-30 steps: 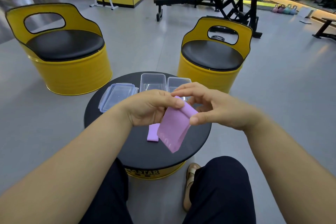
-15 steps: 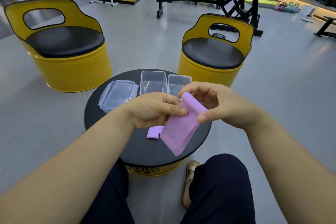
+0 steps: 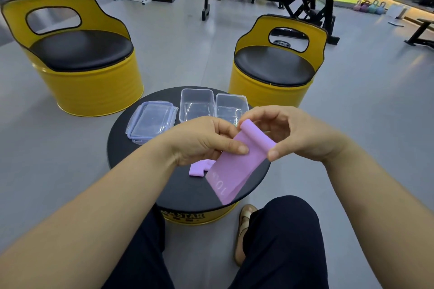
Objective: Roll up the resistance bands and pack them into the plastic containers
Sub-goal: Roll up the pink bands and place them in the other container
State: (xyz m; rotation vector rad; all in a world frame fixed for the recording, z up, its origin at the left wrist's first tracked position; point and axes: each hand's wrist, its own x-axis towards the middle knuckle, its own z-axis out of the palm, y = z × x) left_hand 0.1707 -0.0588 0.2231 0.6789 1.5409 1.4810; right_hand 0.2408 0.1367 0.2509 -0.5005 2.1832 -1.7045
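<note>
I hold a pink resistance band (image 3: 232, 171) above the round black table (image 3: 187, 192). Its top end is curled into a small roll and the rest hangs down flat. My left hand (image 3: 202, 141) pinches the band's left edge just under the roll. My right hand (image 3: 298, 136) pinches the right end of the roll between thumb and fingers. A second pink band (image 3: 198, 169) lies folded on the table, partly hidden behind my left hand. Two clear plastic containers (image 3: 196, 104) (image 3: 231, 107) stand open at the table's far side.
Stacked clear lids (image 3: 151, 121) lie left of the containers. Two yellow barrel chairs (image 3: 77, 63) (image 3: 274, 70) stand beyond the table. My knees sit below the table edge, and a sandalled foot (image 3: 244, 230) rests on the grey floor. Gym equipment fills the background.
The roll at the band's top has grown a little and the hanging part has shortened. Both hands have stayed above the table, turning the band.
</note>
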